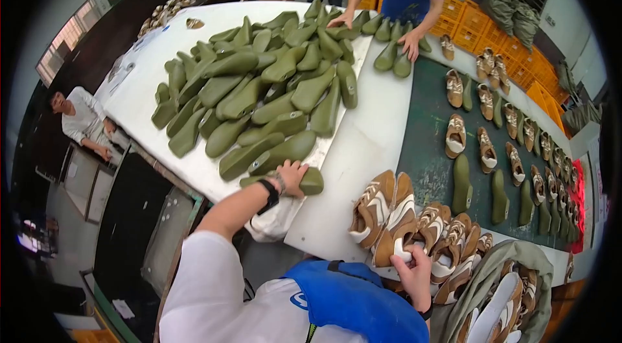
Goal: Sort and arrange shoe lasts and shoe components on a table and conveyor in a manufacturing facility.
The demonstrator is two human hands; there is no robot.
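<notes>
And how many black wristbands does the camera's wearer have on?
2: a wide black wristband by the left hand, a narrow black wristband by the right hand. Others may be hidden farther up that side.

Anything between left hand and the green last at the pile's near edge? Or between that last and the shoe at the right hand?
Nothing visible between the left hand and green last: they touch. Between that last and the shoe at the right hand, a second brown-and-white shoe stands in the direct line.
</notes>
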